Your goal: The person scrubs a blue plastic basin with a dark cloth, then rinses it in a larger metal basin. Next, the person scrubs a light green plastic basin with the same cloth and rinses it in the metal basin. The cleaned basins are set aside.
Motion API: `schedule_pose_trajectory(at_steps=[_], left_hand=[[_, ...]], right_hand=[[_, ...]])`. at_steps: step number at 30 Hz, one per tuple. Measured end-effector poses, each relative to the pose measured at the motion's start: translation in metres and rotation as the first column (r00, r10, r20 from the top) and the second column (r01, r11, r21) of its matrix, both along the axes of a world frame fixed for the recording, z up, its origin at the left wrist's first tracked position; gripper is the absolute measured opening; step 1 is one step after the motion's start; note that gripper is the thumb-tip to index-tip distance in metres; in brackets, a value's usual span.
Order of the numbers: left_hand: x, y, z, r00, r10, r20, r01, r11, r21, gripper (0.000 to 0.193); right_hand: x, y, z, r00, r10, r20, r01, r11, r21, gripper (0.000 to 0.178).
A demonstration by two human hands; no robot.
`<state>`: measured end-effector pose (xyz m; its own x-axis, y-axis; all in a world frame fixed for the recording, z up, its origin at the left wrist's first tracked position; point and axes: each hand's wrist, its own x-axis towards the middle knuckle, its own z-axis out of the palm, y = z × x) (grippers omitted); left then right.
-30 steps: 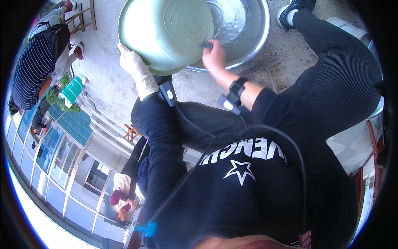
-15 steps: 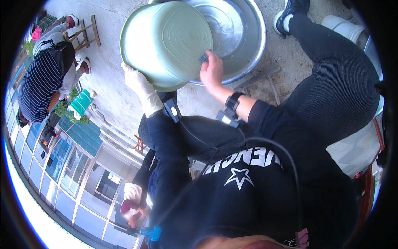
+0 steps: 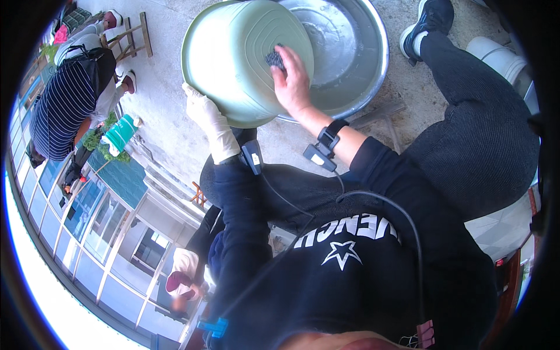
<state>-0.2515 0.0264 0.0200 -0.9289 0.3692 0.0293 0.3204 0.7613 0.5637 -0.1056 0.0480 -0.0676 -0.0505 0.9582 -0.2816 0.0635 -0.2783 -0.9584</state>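
Observation:
A pale green plastic bucket [image 3: 233,64] lies tipped on its side, its ridged bottom turned toward the right. My left hand [image 3: 205,119], in a white glove, grips the bucket's rim at the lower left; its fingertips pass behind the rim. My bare right hand [image 3: 290,79] presses a dark grey scouring pad [image 3: 273,59] against the bucket's bottom, fingers closed around it. Behind and to the right of the bucket stands a wide metal basin [image 3: 382,58] with water in it, partly hidden by the bucket.
A low wooden stool [image 3: 379,115] is beside the basin. White buckets [image 3: 496,55] stand at the far right. Another person in a striped top [image 3: 64,114] bends over at the left, near a wooden stool [image 3: 137,38] and a green container [image 3: 121,134]. A person in a cap [image 3: 182,280] is at the lower left.
My right hand has moved up with the scouring pad, from the lower edge of the bucket's bottom toward its middle. The left hand keeps its hold on the rim.

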Motion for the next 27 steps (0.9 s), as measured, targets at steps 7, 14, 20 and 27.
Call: schedule_pose_trajectory(at_steps=[7,14,20,27], left_hand=[[0.003,0.000,0.002,0.998,0.056,0.025,-0.056,0.998,-0.011,0.055],[0.001,0.001,0.004,0.995,0.041,0.094,-0.042,0.999,0.008,0.053],[0.000,-0.003,0.004,0.988,0.054,0.146,-0.059,0.998,0.031,0.056],[0.002,0.000,0.002,0.988,0.057,0.143,-0.072,0.992,0.101,0.054]], right_hand=[[0.008,0.004,-0.018,0.991,0.129,0.041,-0.135,0.957,0.256,0.037],[0.063,-0.028,-0.072,0.858,0.289,0.425,-0.259,0.957,-0.129,0.035],[0.086,0.038,-0.158,0.722,0.100,0.684,-0.111,0.993,-0.028,0.039],[0.050,0.047,-0.125,0.999,0.041,0.032,-0.023,0.902,-0.431,0.040]])
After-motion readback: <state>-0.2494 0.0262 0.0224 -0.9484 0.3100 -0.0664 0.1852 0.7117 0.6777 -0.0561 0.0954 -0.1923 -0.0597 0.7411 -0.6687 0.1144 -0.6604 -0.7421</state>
